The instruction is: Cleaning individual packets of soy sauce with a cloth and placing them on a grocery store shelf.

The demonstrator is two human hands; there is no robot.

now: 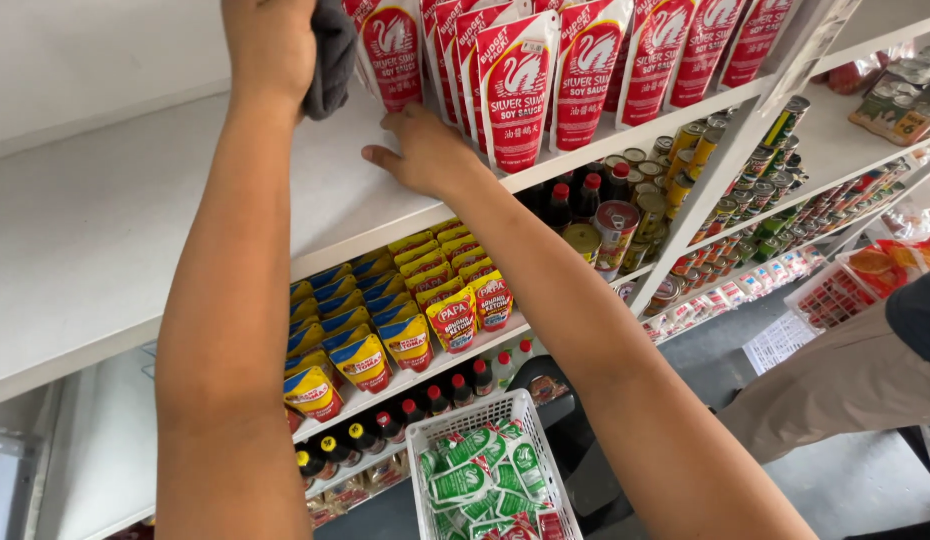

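Note:
My left hand (270, 45) is raised over the white top shelf (105, 220) and grips a dark grey cloth (332, 55), which hangs against the leftmost red-and-white sauce pouch (393, 50). My right hand (425, 150) rests on the shelf's front edge with fingers spread, just under and in front of the row of several red-and-white standing pouches (517, 90). The bare shelf surface stretches to the left of both hands.
Lower shelves hold yellow-and-blue pouches (360, 355), yellow-and-red pouches (453, 320), dark bottles with red caps (575, 200) and cans (615, 225). A white basket (505, 412) of green-and-white packets stands below. Another person's leg in beige trousers (835, 385) is at right.

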